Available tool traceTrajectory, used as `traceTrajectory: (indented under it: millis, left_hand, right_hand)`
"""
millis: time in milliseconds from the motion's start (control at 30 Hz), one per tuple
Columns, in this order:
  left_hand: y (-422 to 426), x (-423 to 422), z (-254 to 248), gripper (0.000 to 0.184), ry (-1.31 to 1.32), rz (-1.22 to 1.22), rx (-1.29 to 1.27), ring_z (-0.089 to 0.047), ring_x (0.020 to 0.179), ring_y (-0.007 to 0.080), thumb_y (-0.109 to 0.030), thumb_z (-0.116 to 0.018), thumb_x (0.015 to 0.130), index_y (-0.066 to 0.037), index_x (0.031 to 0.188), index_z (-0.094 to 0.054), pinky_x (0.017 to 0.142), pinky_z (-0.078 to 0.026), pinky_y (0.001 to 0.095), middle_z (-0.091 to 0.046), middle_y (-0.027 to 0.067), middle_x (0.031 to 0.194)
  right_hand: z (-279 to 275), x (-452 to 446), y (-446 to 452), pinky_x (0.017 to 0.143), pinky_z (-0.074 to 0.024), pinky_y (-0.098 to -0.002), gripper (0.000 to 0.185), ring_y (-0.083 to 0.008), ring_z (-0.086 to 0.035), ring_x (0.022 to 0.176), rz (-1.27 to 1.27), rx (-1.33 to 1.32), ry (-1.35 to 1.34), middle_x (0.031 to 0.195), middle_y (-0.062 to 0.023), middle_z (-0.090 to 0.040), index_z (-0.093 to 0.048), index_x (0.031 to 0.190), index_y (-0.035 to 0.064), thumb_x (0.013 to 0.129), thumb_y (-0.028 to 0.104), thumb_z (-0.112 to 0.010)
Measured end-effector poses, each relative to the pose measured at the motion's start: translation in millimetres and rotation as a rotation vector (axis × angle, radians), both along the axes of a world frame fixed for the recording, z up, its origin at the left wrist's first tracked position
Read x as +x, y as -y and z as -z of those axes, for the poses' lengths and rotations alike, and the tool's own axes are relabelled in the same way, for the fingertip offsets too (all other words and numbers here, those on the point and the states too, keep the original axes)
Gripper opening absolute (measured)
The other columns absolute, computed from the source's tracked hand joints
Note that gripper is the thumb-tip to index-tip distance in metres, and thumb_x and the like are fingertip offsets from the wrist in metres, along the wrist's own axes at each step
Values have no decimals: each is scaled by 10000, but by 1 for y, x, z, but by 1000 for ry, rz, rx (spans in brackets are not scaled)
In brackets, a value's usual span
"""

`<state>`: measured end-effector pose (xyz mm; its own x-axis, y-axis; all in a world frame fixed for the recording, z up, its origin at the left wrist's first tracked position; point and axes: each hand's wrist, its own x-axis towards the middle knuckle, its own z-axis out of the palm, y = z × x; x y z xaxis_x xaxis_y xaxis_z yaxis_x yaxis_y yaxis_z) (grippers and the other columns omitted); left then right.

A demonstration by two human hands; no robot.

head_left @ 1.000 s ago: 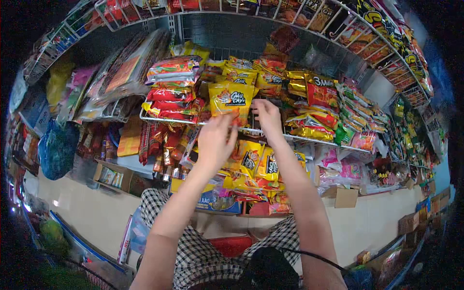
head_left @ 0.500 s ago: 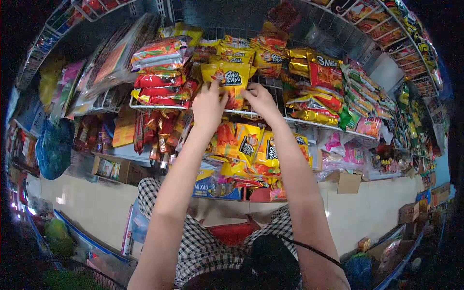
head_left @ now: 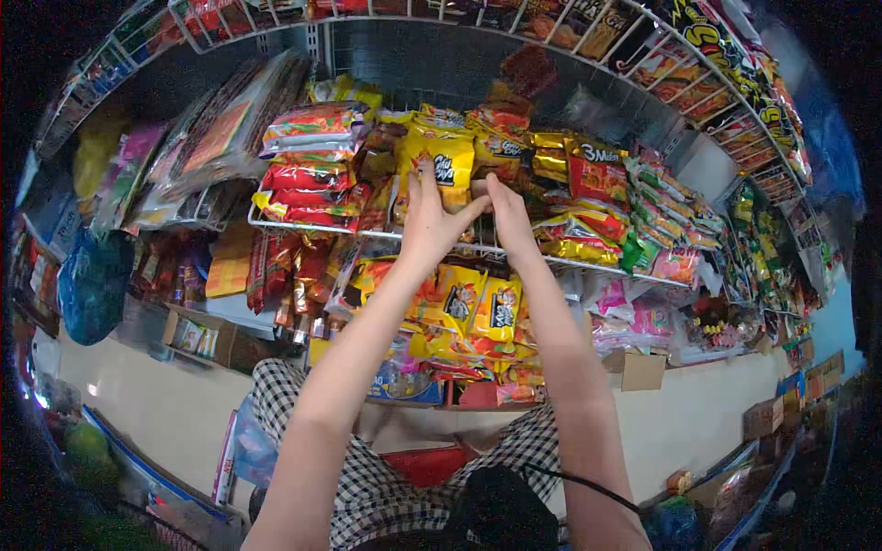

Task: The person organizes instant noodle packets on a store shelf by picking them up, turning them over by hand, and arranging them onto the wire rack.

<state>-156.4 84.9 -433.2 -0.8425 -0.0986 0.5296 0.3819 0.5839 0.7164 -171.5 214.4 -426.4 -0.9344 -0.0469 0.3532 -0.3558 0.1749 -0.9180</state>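
A yellow snack packet (head_left: 452, 150) with a black label stands near upright at the front of a row of like packets on the wire shelf (head_left: 372, 232). My left hand (head_left: 430, 220) rests against its lower front, fingers stretched upward and thumb spread to the right. Just right of the packet is my right hand (head_left: 513, 220), fingers extended and held close together, its thumb side near my left thumb. Whether the right fingertips touch the packet I cannot tell. More yellow packets (head_left: 462, 298) lie on the level below, partly behind my forearms.
Red packets (head_left: 308, 176) are stacked to the left, beside flat plastic-wrapped bundles (head_left: 216, 138). Gold and red noodle packets (head_left: 597, 170) fill the right side. An upper wire rack (head_left: 551, 50) curves overhead. A cardboard box (head_left: 207, 338) sits low at the left.
The yellow packet has shifted back and tilts more upright. My left fingers have slid onto its lower front, and my right hand has drawn off its right edge. The view has shifted upward.
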Motion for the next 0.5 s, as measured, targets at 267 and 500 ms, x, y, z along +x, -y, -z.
traceTrajectory:
  millis: [267, 500]
  left_hand:
    - [-15, 12, -32, 659, -123, 123, 289, -411, 1134, 369, -175, -630, 758, -16, 1285, -267, 909, -363, 375, -365, 231, 1260]
    - [1, -45, -10, 382, 122, 408, 827, -559, 788, 123, -225, -641, 782, 3, 1045, -482, 709, -440, 269, -589, 72, 941]
  right_hand:
    - [-23, 14, -12, 823, -376, -275, 569, -157, -550, 883, -342, -497, -58, 950, -102, -611, -549, 1056, -46, 921, 432, -271]
    - [1, -22, -33, 803, -384, -252, 390, -147, -512, 968, 398, 40, -340, 1044, -117, -567, -518, 1068, -41, 892, 299, -440]
